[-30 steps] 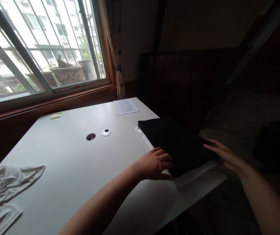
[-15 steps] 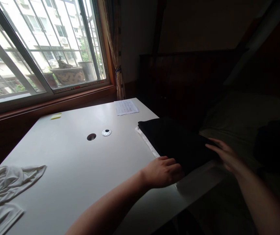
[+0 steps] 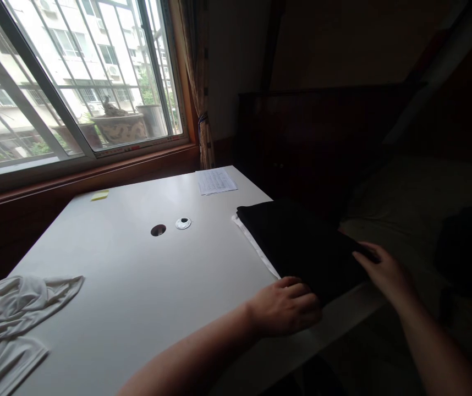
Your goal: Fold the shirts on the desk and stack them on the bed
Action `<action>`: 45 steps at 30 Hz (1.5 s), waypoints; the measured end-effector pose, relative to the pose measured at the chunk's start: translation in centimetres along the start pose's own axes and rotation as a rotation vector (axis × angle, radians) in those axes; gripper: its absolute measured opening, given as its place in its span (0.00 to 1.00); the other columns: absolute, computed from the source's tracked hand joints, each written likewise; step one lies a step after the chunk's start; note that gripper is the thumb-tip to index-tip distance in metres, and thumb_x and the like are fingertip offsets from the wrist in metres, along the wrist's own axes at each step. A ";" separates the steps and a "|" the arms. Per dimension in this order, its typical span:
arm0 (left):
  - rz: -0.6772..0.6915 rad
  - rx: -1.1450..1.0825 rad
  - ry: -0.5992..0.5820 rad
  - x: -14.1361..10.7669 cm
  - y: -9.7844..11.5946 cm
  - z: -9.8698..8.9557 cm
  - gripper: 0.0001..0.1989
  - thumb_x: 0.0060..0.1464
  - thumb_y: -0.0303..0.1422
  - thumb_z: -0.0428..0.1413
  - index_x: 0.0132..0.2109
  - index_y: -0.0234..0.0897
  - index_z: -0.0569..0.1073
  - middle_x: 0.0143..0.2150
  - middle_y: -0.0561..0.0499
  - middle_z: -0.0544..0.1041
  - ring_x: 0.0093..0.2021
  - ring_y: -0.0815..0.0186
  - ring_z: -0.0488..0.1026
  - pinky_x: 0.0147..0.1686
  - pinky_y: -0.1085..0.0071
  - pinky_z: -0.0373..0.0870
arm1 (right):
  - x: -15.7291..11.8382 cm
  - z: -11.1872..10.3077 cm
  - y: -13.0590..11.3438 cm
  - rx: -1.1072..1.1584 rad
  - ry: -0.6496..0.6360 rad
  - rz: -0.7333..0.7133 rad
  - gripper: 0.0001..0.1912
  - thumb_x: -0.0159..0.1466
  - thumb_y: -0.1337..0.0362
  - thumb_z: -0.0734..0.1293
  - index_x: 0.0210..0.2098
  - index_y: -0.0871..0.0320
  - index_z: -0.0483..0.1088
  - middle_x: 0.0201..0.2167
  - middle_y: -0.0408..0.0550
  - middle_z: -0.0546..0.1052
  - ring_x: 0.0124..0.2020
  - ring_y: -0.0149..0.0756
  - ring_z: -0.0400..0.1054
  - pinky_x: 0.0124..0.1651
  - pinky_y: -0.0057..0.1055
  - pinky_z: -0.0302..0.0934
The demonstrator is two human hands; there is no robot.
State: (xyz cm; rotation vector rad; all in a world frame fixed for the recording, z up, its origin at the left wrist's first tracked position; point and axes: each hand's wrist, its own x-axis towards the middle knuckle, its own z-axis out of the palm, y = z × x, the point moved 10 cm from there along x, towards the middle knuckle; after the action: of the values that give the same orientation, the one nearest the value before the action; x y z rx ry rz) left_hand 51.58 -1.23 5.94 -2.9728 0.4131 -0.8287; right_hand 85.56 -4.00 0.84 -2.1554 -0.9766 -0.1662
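Observation:
A folded black cloth (image 3: 302,242) lies on the right part of the white table (image 3: 129,308), with a white cloth (image 3: 256,247) showing along its left edge. My left hand (image 3: 286,306) is closed on the near left corner of the black cloth, its fingers curled round the edge. At the right edge of the same cloth, my right hand (image 3: 384,272) pinches it between thumb and fingers. The cloth's near edge between my hands is dark and hard to make out.
A crumpled white garment (image 3: 25,308) lies at the table's left. Papers (image 3: 216,181) and a yellow note (image 3: 99,195) lie near the far edge. A round hole (image 3: 158,230) and a small disc (image 3: 184,223) are mid-table. A barred window (image 3: 95,71) stands behind.
Both hands have shifted slightly down and to the right in view, still on the black cloth. The near edge of the cloth has come a little closer. The view has turned slightly.

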 end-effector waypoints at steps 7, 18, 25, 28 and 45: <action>-0.140 0.051 -0.052 -1.2 -0.7 0.7 0.35 0.70 0.53 0.44 0.70 0.30 0.64 0.73 0.39 0.63 0.74 0.51 0.58 0.73 0.49 0.53 | -1.8 0.6 -11.5 -0.167 0.058 -0.411 0.23 0.71 0.52 0.59 0.59 0.52 0.73 0.65 0.54 0.70 0.66 0.52 0.65 0.70 0.49 0.57; -0.291 -0.381 -0.273 -7.2 1.3 -3.2 0.37 0.71 0.51 0.45 0.75 0.31 0.52 0.75 0.39 0.58 0.76 0.56 0.54 0.73 0.54 0.55 | -3.5 9.1 -13.4 -0.155 -0.339 -0.525 0.28 0.72 0.49 0.56 0.66 0.51 0.68 0.69 0.52 0.68 0.71 0.52 0.60 0.71 0.56 0.54; -0.804 -0.205 -0.247 -21.4 -5.4 -11.5 0.33 0.68 0.41 0.53 0.75 0.47 0.54 0.72 0.44 0.66 0.73 0.55 0.61 0.71 0.51 0.59 | -4.2 7.6 -14.3 0.020 -0.238 -0.531 0.23 0.69 0.49 0.61 0.57 0.50 0.75 0.61 0.50 0.76 0.64 0.55 0.68 0.68 0.57 0.61; -1.088 0.062 -0.225 -32.5 -8.7 -16.3 0.29 0.68 0.41 0.52 0.73 0.46 0.61 0.72 0.44 0.67 0.72 0.52 0.62 0.71 0.48 0.57 | -5.7 5.9 -16.9 0.107 -0.183 -0.549 0.16 0.68 0.52 0.62 0.50 0.41 0.78 0.53 0.46 0.80 0.58 0.57 0.73 0.65 0.59 0.65; -1.966 0.713 -0.203 -65.3 -3.4 -32.3 0.30 0.65 0.45 0.44 0.67 0.35 0.67 0.71 0.39 0.67 0.71 0.48 0.60 0.70 0.52 0.55 | -17.9 8.8 -35.6 0.413 -0.496 -0.976 0.16 0.70 0.66 0.65 0.54 0.43 0.75 0.41 0.44 0.83 0.43 0.43 0.79 0.48 0.43 0.76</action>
State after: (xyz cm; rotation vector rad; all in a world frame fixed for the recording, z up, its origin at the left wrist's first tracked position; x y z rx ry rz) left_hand -17.87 20.47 0.99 -1.7921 -2.3547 -0.3068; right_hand 46.84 6.58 8.21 -1.2091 -2.0814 0.1152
